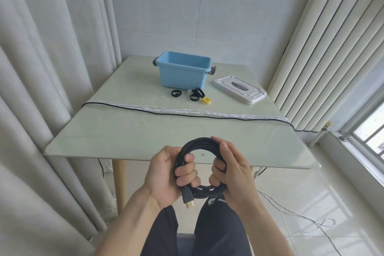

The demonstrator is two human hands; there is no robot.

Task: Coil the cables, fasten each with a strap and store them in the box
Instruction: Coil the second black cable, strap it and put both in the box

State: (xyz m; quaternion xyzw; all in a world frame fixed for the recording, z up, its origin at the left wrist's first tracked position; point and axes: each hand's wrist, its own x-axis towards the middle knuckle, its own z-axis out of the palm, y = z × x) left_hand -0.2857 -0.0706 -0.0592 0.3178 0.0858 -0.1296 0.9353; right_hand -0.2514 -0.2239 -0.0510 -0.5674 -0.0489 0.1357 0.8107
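Black coiled cable [204, 143] — gripped between both hands [199, 172].

The near half of the surface [128, 133] lies bare up to the white and black cables [187, 112] stretched side to side across it. Beyond them, the straps [194, 94] cluster just in front of the blue box [182, 74], whose top is open. The white lid [239, 89] occupies the right rear; the left rear is free.
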